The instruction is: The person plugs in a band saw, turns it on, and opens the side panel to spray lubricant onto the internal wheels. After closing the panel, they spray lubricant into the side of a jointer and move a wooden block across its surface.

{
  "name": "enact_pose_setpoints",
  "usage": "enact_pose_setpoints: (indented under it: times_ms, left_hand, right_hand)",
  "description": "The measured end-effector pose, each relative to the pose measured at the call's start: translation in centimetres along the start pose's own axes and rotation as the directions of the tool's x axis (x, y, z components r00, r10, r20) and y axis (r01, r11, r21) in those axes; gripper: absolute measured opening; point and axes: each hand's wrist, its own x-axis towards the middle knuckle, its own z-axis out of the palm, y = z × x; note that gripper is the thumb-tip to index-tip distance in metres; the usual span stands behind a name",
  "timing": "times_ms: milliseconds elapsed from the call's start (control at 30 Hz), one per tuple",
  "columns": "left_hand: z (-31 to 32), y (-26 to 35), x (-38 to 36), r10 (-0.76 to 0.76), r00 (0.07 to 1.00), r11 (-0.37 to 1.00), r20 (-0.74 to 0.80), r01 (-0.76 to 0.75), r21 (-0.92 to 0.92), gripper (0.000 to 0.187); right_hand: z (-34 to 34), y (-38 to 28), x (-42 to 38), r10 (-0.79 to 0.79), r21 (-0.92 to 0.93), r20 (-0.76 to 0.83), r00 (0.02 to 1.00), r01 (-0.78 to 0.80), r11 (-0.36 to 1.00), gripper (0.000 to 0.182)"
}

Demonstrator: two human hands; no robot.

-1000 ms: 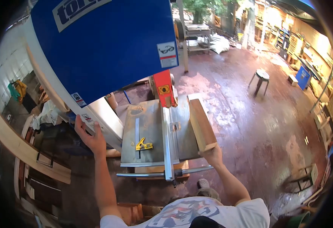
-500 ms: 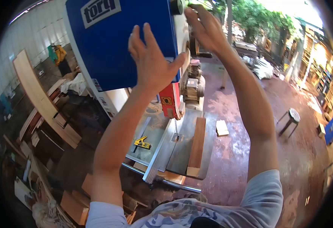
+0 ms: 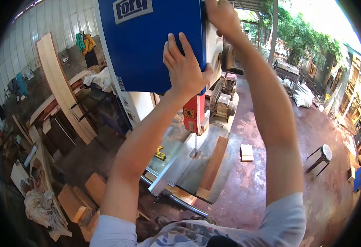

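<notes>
The blue door [image 3: 147,53] of a bandsaw, with a "torq" label, fills the upper middle of the view. Against its lower right part rests my left hand [image 3: 185,70], fingers stretched out and thumb at the door's edge. My right hand [image 3: 225,19] is raised at the door's upper right side, its fingers closed round a black knob [image 3: 204,13] that they mostly cover. Below the door, the red blade guard [image 3: 192,115] stands above the saw table [image 3: 190,171]. A long brown wood block [image 3: 214,164] lies on that table beside the metal fence [image 3: 164,181].
A yellow clamp-like tool [image 3: 160,153] lies left of the fence, partly behind my left forearm. Wood pieces [image 3: 75,201] are stacked at the lower left. A pale block [image 3: 246,152] and a round stool [image 3: 326,152] stand on the floor to the right.
My right hand has closed on the knob at the door's side. My left hand has settled flatter against the door. The view has shifted, so the saw appears farther right.
</notes>
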Motion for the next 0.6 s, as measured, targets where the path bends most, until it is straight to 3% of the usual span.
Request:
enact_pose_setpoints:
  times_ms: [33,67,100,200,233,267,300,400,500,567,600]
  left_hand:
    - [0.2,0.1,0.0,0.003,1.000,1.000,-0.012,-0.003,0.014,0.108]
    - [0.1,0.0,-0.4,0.017,1.000,0.999,-0.014,-0.016,0.029,0.108]
    - [0.0,-0.1,-0.5,0.022,1.000,0.999,0.007,-0.022,0.027,0.107]
    - [-0.6,-0.1,0.0,0.016,0.999,1.000,0.029,-0.017,0.025,0.107]
    - [-0.6,-0.3,0.1,0.012,0.999,1.000,0.042,-0.013,0.026,0.107]
    - [-0.8,-0.2,0.0,0.005,0.998,1.000,0.056,-0.007,0.025,0.106]
    - [-0.9,-0.2,-0.2,0.010,0.998,1.000,0.061,-0.012,0.023,0.106]
    - [-1.3,-0.4,0.1,0.022,0.998,0.999,0.051,-0.024,0.034,0.106]
    - [-1.1,-0.5,0.0,0.036,0.999,0.998,0.030,-0.037,0.054,0.107]
    - [-1.1,-0.2,-0.1,0.038,0.999,0.997,-0.007,-0.037,0.070,0.107]
    - [-1.3,-0.3,-0.4,0.047,0.999,0.998,-0.023,-0.046,0.054,0.107]
  right_hand:
    - [-1.8,-1.5,1.1,0.198,0.088,0.214,0.956,-0.221,0.971,0.051]
    - [-3.2,-2.9,1.4,0.365,0.127,0.424,0.829,-0.454,0.882,0.056]
    - [-3.5,-3.6,1.5,0.391,0.045,0.432,0.812,-0.453,0.890,0.064]
    - [-3.0,-3.1,1.9,0.390,0.074,0.429,0.815,-0.462,0.884,0.057]
    - [-2.5,-2.4,1.4,0.223,0.031,0.285,0.932,-0.242,0.970,0.054]
    - [-2.2,-2.0,0.5,0.024,-0.051,0.151,0.988,-0.016,0.999,0.052]
    - [-2.0,-1.6,0.1,-0.202,-0.162,0.039,0.979,0.206,0.965,0.050]
    - [-2.7,-1.1,-0.4,-0.443,-0.152,0.125,0.888,0.459,0.876,0.046]
    - [-1.2,-1.7,-0.2,-0.210,-0.144,-0.024,0.978,0.204,0.968,0.048]
    - [-1.9,-2.9,1.5,0.187,0.015,0.193,0.963,-0.193,0.981,0.047]
    - [-2.3,-3.2,2.3,0.367,0.057,0.318,0.874,-0.404,0.913,0.048]
